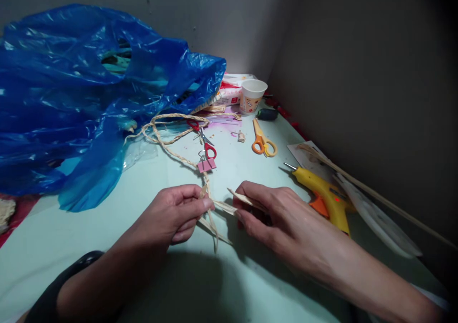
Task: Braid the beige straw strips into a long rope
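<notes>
A pale braided cord of flat plant-fibre strands loops across the table, and a pink binder clip grips it just beyond my fingers. My left hand pinches the braid's working end between thumb and fingers. Loose strands hang out below that pinch. To its right, my right hand is closed on a fibre strand, whose pointed tip sticks out past the forefinger. Another strand runs from the braid to my right fingertips.
A big blue plastic bag fills the left. Red-handled scissors lie behind the clip. Farther right are orange scissors, a paper cup, a dark green cylinder and a yellow glue gun beside long dry strips.
</notes>
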Motion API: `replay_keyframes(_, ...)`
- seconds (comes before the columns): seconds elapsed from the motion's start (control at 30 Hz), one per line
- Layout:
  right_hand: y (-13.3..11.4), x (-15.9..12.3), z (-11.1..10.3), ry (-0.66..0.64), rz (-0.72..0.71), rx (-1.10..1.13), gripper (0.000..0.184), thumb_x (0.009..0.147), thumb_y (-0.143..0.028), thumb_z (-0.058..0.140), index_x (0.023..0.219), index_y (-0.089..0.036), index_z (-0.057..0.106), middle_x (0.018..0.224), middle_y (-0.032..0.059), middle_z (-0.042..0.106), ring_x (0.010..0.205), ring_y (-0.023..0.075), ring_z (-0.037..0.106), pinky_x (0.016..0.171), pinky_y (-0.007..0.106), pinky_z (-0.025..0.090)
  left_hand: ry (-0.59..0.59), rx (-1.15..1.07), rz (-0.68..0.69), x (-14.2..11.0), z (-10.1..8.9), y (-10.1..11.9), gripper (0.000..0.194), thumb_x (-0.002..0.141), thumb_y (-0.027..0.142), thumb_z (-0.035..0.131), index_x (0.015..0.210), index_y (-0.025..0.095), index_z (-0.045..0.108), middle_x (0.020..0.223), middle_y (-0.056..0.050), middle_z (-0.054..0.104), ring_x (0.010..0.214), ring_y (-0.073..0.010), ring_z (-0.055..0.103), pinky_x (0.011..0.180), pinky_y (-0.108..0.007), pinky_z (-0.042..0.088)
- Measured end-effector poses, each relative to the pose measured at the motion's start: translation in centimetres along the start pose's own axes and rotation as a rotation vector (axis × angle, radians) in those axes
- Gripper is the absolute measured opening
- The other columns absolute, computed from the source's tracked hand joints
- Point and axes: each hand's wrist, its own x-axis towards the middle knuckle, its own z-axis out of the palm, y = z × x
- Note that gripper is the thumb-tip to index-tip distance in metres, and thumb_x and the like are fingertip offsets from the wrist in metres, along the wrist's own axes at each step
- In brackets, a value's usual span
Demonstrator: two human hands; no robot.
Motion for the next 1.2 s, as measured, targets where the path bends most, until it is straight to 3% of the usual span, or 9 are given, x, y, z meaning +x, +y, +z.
replay_keyframes(0.23,-2.2,-0.8,1.3,0.066,0.075,0.211,0.020,0.086,-0.027,0.049,0.067,-0.022,0.048,0.054,-0.0033,0.049,0.048,0.0097,0.038,0.044,0.022,0.025,0.177,0.109,0.041,-0.7,1.5,0.0,0.016,0.074,0.031,0.067,0.070,0.016,0.063,0.043,0.008,0.039,0.036,-0.0024,0.022,0.036,-0.018,0.010)
replay_keyframes(0.33,-2.5,-1.2,3.3,0.104,-0.007,0.205,0.009,0.083,-0.018,0.048,0.080,-0.024,0.055,0.061,-0.0039,0.057,0.051,0.0094,0.045,0.050,0.021,0.032,0.141,0.113,0.027,-0.8,1.2,-0.1,0.019,0.077,0.034,0.064,0.072,0.015,0.066,0.038,0.009,0.033,0.035,-0.0031,0.021,0.037,-0.018,0.010)
replay_keyframes(0.5,-1.8,-1.3,5.0,0.043,-0.120,0.032,0.025,0.080,-0.008,0.040,0.094,-0.021,0.055,0.083,0.0031,0.068,0.066,0.0139,0.060,0.059,0.023,0.039,0.022,0.113,0.072,-0.7,0.0,-0.4,0.019,0.080,0.030,0.062,0.084,0.013,0.070,0.044,0.007,0.041,0.038,-0.0035,0.029,0.040,-0.017,0.021)
replay_keyframes(0.6,-1.9,-1.6,4.4,0.017,-0.182,-0.006,0.029,0.078,-0.007,0.042,0.100,-0.021,0.055,0.084,0.0036,0.068,0.066,0.0144,0.060,0.058,0.022,0.040,-0.034,0.075,0.090,-0.5,-0.3,-0.6,0.018,0.081,0.029,0.062,0.085,0.013,0.069,0.045,0.007,0.042,0.040,-0.0039,0.031,0.041,-0.017,0.023)
replay_keyframes(0.77,-3.0,-2.4,2.6,0.077,-0.127,-0.052,0.028,0.082,-0.005,0.041,0.098,-0.021,0.057,0.082,0.0035,0.066,0.064,0.0139,0.059,0.056,0.022,0.039,-0.084,0.019,0.130,-0.5,-0.3,-0.6,0.017,0.082,0.031,0.063,0.084,0.015,0.070,0.055,0.005,0.048,0.044,-0.0030,0.032,0.040,-0.016,0.022)
replay_keyframes(0.9,-2.8,-2.0,2.4,-0.016,-0.157,-0.001,0.022,0.082,-0.006,0.044,0.094,-0.021,0.054,0.080,-0.0007,0.064,0.060,0.0108,0.053,0.056,0.021,0.037,-0.096,0.033,0.155,-0.6,-0.3,-0.6,0.019,0.082,0.032,0.065,0.085,0.015,0.070,0.069,0.002,0.055,0.048,-0.0032,0.034,0.041,-0.017,0.024)
replay_keyframes(1.0,-2.2,-1.8,2.1,-0.043,-0.154,-0.012,0.013,0.088,-0.012,0.042,0.086,-0.022,0.050,0.073,-0.0037,0.060,0.055,0.0090,0.047,0.052,0.021,0.033,-0.078,0.050,0.151,-0.6,-0.3,-0.7,0.020,0.083,0.033,0.062,0.080,0.014,0.068,0.062,0.003,0.050,0.045,-0.0034,0.032,0.041,-0.018,0.023)
replay_keyframes(1.1,-1.3,-1.7,1.1,0.022,-0.095,-0.165,0.015,0.091,-0.019,0.043,0.077,-0.022,0.045,0.062,-0.0045,0.051,0.049,0.0093,0.038,0.048,0.024,0.026,-0.031,0.065,0.129,-0.6,-0.3,-0.7,0.023,0.084,0.033,0.060,0.074,0.014,0.066,0.049,0.006,0.041,0.041,-0.0039,0.030,0.041,-0.020,0.022)
replay_keyframes(1.2,-0.4,-1.4,0.1,0.171,-0.052,-0.351,0.013,0.091,-0.025,0.044,0.078,-0.021,0.045,0.062,-0.0019,0.050,0.048,0.0110,0.037,0.049,0.027,0.023,-0.011,0.081,0.115,-0.7,-0.1,-0.6,0.025,0.083,0.033,0.061,0.071,0.012,0.067,0.050,0.004,0.045,0.040,-0.0035,0.030,0.040,-0.020,0.022)
